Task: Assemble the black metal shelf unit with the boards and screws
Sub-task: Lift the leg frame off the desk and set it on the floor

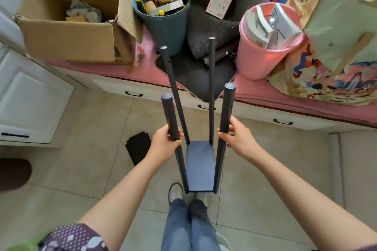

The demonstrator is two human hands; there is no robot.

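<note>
while the left hand (164, 141) wraps its fingers round the near left post (171, 119), the right hand (236, 135) grips the near right post (226, 112), the two hands well apart on either side of the black metal shelf unit (199, 149) at centre frame. one dark board (200, 166) sits fixed low between the four posts, above the person's shoes (176, 192). a black panel (138, 146) lies on the tiled floor (81, 159) left of the unit. in the upper frame a cardboard box (71, 22), a teal bucket (165, 28) and a pink bucket (263, 57) stand on a pink-covered bench (285, 96).

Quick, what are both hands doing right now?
Left hand: gripping the near left pole.
Right hand: gripping the near right pole.
</note>
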